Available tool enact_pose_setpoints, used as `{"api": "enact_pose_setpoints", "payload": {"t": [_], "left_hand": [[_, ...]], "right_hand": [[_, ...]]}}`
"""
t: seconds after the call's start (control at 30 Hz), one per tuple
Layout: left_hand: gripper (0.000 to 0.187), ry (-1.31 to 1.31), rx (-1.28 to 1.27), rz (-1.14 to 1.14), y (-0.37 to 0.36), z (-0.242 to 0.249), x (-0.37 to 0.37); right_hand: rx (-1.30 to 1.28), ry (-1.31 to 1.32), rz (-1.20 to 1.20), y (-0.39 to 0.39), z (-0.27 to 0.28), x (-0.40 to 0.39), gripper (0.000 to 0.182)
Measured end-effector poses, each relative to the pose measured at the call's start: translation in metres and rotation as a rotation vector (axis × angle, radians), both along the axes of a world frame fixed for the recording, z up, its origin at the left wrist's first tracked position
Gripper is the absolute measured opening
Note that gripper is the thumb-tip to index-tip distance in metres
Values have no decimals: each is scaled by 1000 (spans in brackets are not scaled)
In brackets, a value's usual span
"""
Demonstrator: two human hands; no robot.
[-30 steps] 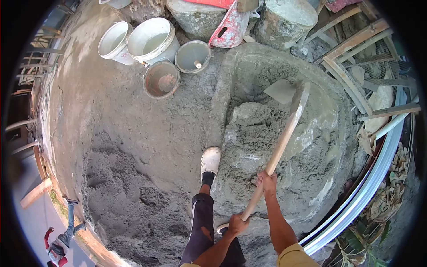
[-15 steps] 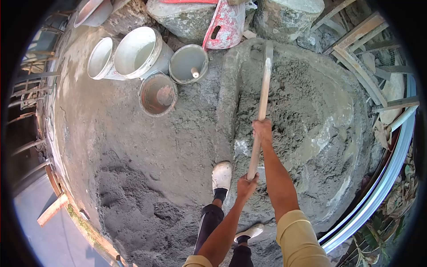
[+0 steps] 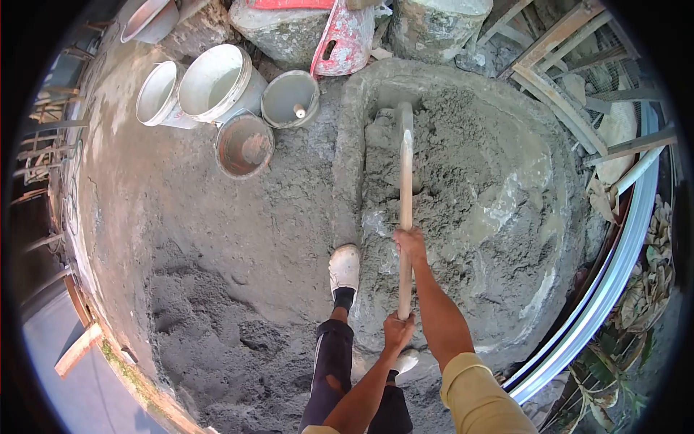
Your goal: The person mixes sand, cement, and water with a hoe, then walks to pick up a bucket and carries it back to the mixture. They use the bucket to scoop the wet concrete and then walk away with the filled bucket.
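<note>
Both my hands grip the long wooden handle of a hoe, which points away from me over a patch of wet grey mortar. My right hand is wrapped round the middle of the handle. Lower down, near the butt end, my left hand is closed on it. The far end of the hoe is coated in grey and rests in the mortar by the pit's far left corner; its blade is hard to make out there.
A raised mortar rim edges the pit. Several buckets, among them a large white bucket and a brown bucket, stand at far left. A red-and-white cut container lies behind. Timber frames and metal sheets border the right.
The hoe has come back toward me through the mortar, and both hands have moved closer with it. The view has shifted slightly to the right.
</note>
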State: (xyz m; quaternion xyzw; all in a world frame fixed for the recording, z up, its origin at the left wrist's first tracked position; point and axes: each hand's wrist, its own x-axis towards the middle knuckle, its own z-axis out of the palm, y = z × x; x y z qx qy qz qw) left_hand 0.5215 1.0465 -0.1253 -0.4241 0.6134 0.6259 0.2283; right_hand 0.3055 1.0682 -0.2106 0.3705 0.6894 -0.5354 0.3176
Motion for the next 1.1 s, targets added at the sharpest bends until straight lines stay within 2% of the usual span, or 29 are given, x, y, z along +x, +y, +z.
{"api": "enact_pose_setpoints", "payload": {"t": [0.07,0.13,0.23,0.33,0.47,0.57,0.6,0.67,0.73,0.8,0.87,0.93,1.0,1.07,1.1], "left_hand": [[23,0,-42,-17,-9,-1,28],[21,-1,-105,-195,-25,8,45],[20,62,-187,-240,-13,23,83],[18,97,-62,-232,1,49,77],[18,153,63,-271,-3,67,-26],[21,328,-10,-316,-12,65,-128],[22,393,-51,-344,-14,63,-161],[24,308,12,-382,-15,43,-204],[26,220,4,-394,-13,22,-207],[27,139,8,-411,-5,9,-188],[28,-4,-70,-384,5,5,-127],[28,2,-25,-336,-11,-5,-112],[28,-31,46,-313,-8,-4,-88],[24,45,72,-325,-8,-5,-81],[21,97,-18,-324,-3,-4,-74]], "right_hand": [[-48,18,-66,-2,7,31,10],[-146,9,-184,-4,21,54,9],[-137,-18,-227,9,63,81,9],[-105,70,-240,32,90,82,11],[-66,382,-192,48,151,-5,13],[-74,542,-223,49,178,-106,16],[-64,575,-226,52,177,-136,16],[54,615,-211,51,171,-180,12],[16,515,-224,62,117,-195,11],[28,316,-211,73,45,-164,12],[45,157,-177,76,-4,-94,11],[26,137,-152,70,-16,-82,10],[-53,194,-302,68,-20,-58,10],[-96,200,-353,72,-16,-39,9],[-142,211,-382,75,-13,-36,8]]}}
